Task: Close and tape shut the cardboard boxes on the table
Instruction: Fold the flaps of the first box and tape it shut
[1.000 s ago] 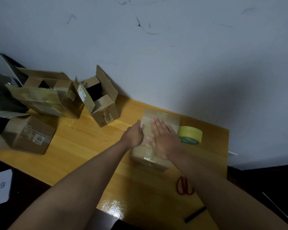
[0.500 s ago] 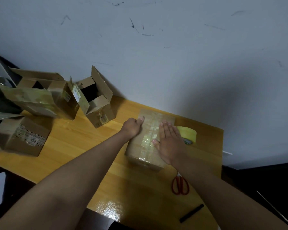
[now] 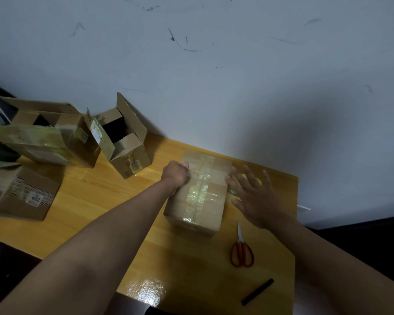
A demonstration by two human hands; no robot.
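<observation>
A closed brown cardboard box (image 3: 200, 194) is sitting mid-table, glossy tape running along its top seam. Three open boxes (image 3: 55, 142) are crowding the far left corner.

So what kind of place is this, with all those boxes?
Probably a small packing spot in a room or office, though I can't be sure. A wooden table against a scuffed wall holds a taped box, open boxes and scissors.

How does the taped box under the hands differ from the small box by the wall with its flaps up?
The taped box has its flaps shut with clear tape along the top seam; the small open box has flaps standing up and a dark inside showing. The taped box is gripped at its edge by the left hand; nothing touches the open box. The taped box looks larger. Both are brown cardboard on the wooden table.
</observation>
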